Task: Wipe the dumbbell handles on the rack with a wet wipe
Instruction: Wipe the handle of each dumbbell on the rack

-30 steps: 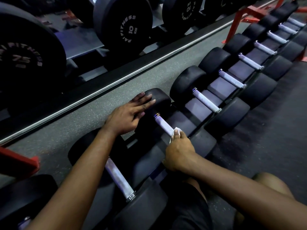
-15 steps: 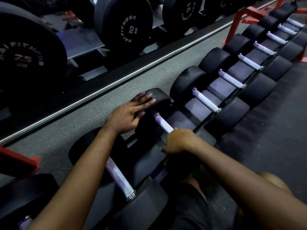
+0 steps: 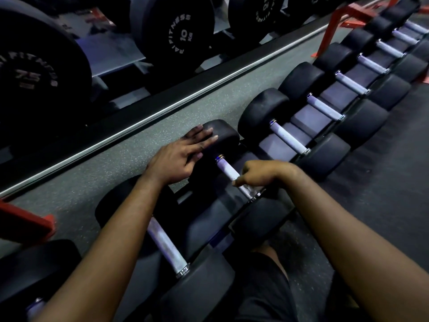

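Observation:
A row of black dumbbells with pale knurled handles lies on a low rack (image 3: 311, 117). My left hand (image 3: 183, 156) rests flat on the far head (image 3: 222, 133) of one dumbbell, fingers straight. My right hand (image 3: 264, 173) is curled round the middle of that dumbbell's handle (image 3: 226, 169). The wet wipe is hidden inside this hand; no white of it shows. The near part of the handle shows bare below my thumb. A neighbouring handle (image 3: 166, 246) lies to the left between my forearms.
More dumbbell handles (image 3: 287, 138) run off to the upper right toward a red rack frame (image 3: 336, 22). A mirror along the wall shows weight plates (image 3: 178, 31). Grey speckled floor (image 3: 97, 173) lies behind the rack. My knee in dark shorts (image 3: 264, 287) is at the bottom.
My right hand slid up along the handle from its near end toward the middle and rolled over it. The white wipe, visible a second ago, is now covered. My left hand stayed put.

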### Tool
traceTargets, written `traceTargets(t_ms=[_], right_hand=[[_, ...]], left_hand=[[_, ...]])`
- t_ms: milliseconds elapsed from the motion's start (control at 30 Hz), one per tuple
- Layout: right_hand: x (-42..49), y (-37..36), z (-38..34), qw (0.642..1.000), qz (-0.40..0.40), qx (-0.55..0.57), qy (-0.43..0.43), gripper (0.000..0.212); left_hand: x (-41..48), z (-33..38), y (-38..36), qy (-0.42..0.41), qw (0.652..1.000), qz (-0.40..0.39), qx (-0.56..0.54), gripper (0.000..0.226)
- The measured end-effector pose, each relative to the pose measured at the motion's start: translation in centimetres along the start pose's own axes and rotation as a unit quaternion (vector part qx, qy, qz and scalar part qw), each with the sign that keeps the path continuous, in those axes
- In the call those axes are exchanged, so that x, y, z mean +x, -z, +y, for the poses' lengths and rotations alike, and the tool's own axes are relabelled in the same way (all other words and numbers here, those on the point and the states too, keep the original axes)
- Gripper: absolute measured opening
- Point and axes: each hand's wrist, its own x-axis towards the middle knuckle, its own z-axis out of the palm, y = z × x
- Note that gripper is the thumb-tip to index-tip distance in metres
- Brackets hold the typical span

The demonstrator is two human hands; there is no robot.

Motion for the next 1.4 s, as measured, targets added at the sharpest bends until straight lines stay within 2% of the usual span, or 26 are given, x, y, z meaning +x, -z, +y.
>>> traceTargets(t_ms=[200,367,533,667,800,933,1033,1167,1300,1400], right_hand=[[-0.9,-0.3,-0.1,0.999,-0.008,-0.047,-0.009,0.029],[0.1,-0.9,-0.9,0.999,0.032,0.017,0.012,0.035],[-0.4,-2.1,-1.8,0.998,0.049,-0.040,-0.016,0.036],[0.2,-2.0,-2.5,0.997,0.070,0.042,0.000,0.036],[-0.8,-2.6,-2.6,0.997,0.078,0.012,0.017,0.067],[-0.5,-2.4,-3.2,0.995,0.091,0.043,0.021,0.071],[-0.1,-2.6,-3.3,0.993,0.092,0.073,0.013,0.083],[-0.1,-3.8,-3.5,0.991,0.117,0.048,0.030,0.082],[0.6,-3.1,-3.9,0.991,0.115,0.061,0.033,0.093],[0.5,-3.3,-3.9,0.993,0.110,0.012,0.031,0.095]], left_hand=[[0.0,0.0,0.1,0.000,1.000,0.001,0.004,0.058],[0.0,0.2,0.1,0.001,1.000,0.003,0.004,0.058],[0.0,0.3,0.2,-0.007,1.000,0.011,-0.005,0.057],[0.0,0.4,0.3,-0.006,1.000,0.013,-0.012,0.059],[0.0,0.4,0.3,-0.004,1.000,0.011,-0.011,0.058],[-0.1,0.4,0.3,-0.002,1.000,0.009,-0.012,0.059],[0.0,0.4,0.3,0.001,1.000,0.009,-0.014,0.060],[0.0,0.4,0.3,-0.005,1.000,0.013,-0.016,0.061],[0.0,0.3,0.2,-0.004,1.000,0.010,-0.016,0.059],[0.0,0.4,0.3,-0.007,1.000,0.015,-0.021,0.059]])
